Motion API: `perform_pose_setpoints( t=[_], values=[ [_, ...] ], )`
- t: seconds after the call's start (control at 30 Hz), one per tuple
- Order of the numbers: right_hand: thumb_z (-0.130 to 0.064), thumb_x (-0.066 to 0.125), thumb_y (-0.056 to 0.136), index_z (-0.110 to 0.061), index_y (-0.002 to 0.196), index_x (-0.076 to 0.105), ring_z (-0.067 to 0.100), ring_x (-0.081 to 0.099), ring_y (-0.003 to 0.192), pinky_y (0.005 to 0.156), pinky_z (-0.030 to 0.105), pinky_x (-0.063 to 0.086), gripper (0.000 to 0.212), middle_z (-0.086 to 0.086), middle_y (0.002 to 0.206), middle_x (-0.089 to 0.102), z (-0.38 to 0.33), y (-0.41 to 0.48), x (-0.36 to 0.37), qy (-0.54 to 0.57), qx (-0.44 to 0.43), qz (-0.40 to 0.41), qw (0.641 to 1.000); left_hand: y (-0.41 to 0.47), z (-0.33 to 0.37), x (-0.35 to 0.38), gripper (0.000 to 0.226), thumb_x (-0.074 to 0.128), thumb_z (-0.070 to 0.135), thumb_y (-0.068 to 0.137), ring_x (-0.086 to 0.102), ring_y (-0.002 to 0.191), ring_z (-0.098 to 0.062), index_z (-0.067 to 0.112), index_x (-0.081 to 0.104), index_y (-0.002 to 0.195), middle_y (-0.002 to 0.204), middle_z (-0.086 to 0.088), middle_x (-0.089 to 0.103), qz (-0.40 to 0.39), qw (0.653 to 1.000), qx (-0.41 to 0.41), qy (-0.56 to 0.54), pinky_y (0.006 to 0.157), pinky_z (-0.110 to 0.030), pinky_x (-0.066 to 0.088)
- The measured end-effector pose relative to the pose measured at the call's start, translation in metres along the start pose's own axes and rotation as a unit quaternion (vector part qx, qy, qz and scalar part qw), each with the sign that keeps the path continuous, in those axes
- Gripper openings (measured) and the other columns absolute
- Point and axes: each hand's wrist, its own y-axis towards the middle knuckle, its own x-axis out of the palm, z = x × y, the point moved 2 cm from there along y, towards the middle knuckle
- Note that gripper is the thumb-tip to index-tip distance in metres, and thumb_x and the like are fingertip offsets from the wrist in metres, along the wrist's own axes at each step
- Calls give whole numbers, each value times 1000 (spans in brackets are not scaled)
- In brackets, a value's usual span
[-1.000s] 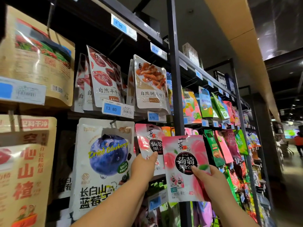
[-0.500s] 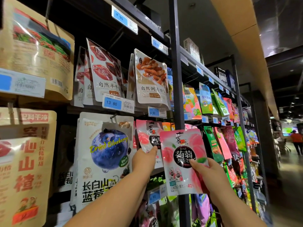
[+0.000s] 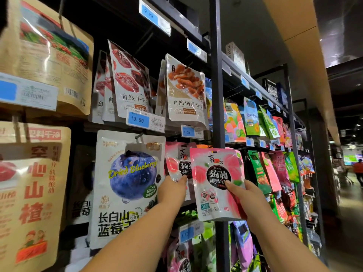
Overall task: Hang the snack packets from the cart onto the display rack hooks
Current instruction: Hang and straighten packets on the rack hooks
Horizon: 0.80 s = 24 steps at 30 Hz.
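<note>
My right hand point(image 3: 242, 194) grips a pink peach konjac snack packet point(image 3: 215, 183) by its lower right side, thumb on its front, and holds it upright in front of the black rack post point(image 3: 216, 75). Just left of it hangs a matching pink packet point(image 3: 174, 161) on the rack. My left hand point(image 3: 170, 190) holds that hanging packet at its lower edge, thumb on its face. The hook above these packets is hidden behind them. The cart is out of view.
A large dried blueberry bag point(image 3: 127, 183) hangs left of my left hand. Dried fruit bags point(image 3: 184, 91) and blue price tags point(image 3: 144, 120) fill the row above. Green and pink packets point(image 3: 263, 169) crowd the rack to the right. An aisle opens far right, with a distant person point(image 3: 358, 169).
Both hands have risen slightly. The held pink packet has moved up and a little left, closer to the hanging matching packet.
</note>
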Motion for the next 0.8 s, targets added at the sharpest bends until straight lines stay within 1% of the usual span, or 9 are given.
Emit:
perform_pose_setpoints(
  t=[0.07,0.13,0.23,0.4,0.5,0.6,0.67,0.73,0.8],
  values=[
    [-28,74,85,-15,108,66,31,72,87,84,50,57,28,8,95,75,-2,5,5,10,6,-12,1000,3,-5,3,60,48,49,96,52,120,-34,6,42,139,134,-16,54,-1,1000,8,30,89,-35,43],
    [-26,72,86,-11,116,63,31,72,87,81,49,58,35,11,98,74,-3,10,10,27,15,-31,999,5,-11,4,46,47,44,97,58,104,-33,7,53,123,120,-16,62,4,999,20,50,81,-33,45],
    [-19,67,90,-10,112,63,33,72,84,76,47,59,24,14,96,75,-6,15,17,45,18,-53,997,3,-16,3,27,46,28,98,54,91,-29,8,53,115,114,-16,63,6,998,23,52,72,-28,39],
    [-17,65,92,-11,106,63,27,73,76,65,38,57,15,12,91,75,-14,21,33,52,9,-70,996,-3,-24,3,29,49,18,95,56,95,-27,9,51,122,118,-14,62,2,999,50,7,74,-26,40],
    [-19,66,91,-11,111,61,33,72,84,70,42,58,22,15,98,74,-14,30,43,62,14,-82,995,-7,-32,3,28,52,19,94,60,91,-24,12,51,121,112,-10,64,1,997,66,-32,70,-28,47],
    [-19,67,91,-12,112,60,33,72,85,70,42,59,23,16,99,73,-13,38,50,59,14,-78,995,-11,-36,-1,29,52,27,96,60,94,-26,15,43,121,109,-8,62,26,995,82,-43,69,-30,42],
    [-19,67,90,-11,112,61,34,72,86,76,49,59,24,16,99,73,-11,43,53,54,17,-77,995,-17,-33,-7,18,48,24,98,56,94,-24,17,38,113,100,-4,56,50,989,116,-73,72,-29,37],
    [-21,68,90,-11,113,61,35,72,87,82,56,57,26,16,98,74,-9,47,56,47,23,-77,996,-24,-27,-13,13,44,16,99,50,93,-18,19,35,107,94,4,48,70,978,167,-99,73,-24,33],
    [-20,68,90,-11,113,61,36,72,86,81,55,57,26,16,96,74,-7,51,57,53,30,-78,995,-25,-18,-18,13,45,14,99,46,90,-10,21,36,107,99,3,45,91,968,209,-103,70,-13,32]
  ],
)
